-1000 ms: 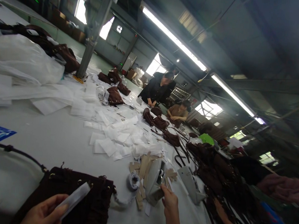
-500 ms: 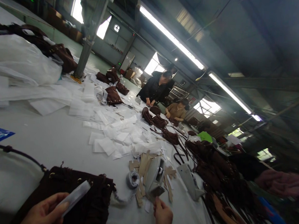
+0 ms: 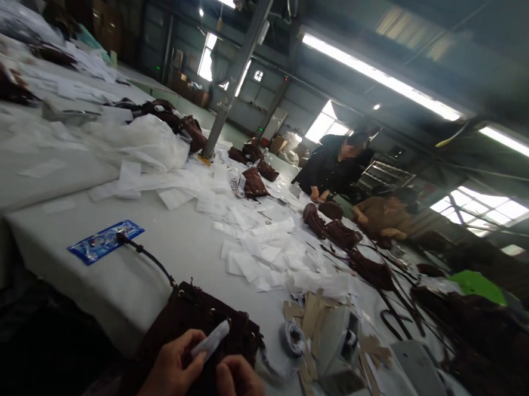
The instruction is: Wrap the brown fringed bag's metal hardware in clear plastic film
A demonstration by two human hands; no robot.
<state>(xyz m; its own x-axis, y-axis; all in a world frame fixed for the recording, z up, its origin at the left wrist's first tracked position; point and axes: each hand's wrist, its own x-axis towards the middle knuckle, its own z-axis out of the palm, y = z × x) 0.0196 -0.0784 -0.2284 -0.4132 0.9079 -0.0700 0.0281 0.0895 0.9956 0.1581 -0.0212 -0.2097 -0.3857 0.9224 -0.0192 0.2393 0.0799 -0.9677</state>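
A dark brown drawstring bag (image 3: 181,315) lies at the near edge of the white table (image 3: 120,273), its cord trailing left. My left hand (image 3: 168,371) is closed on a small white strip (image 3: 211,340) held over the bag. My right hand (image 3: 242,385) sits beside it with fingers curled, touching the strip's lower end; what it grips is unclear.
A tape dispenser (image 3: 333,357) stands among cardboard slips (image 3: 309,311) just right of the bag. White paper pieces (image 3: 265,252) cover the table's middle. A blue packet (image 3: 104,242) lies left. More brown bags (image 3: 334,229) and straps lie further on. Two people (image 3: 333,166) work at the far side.
My right hand has drawn back from the tape dispenser to meet my left hand at the white strip. The view has swung left and down.
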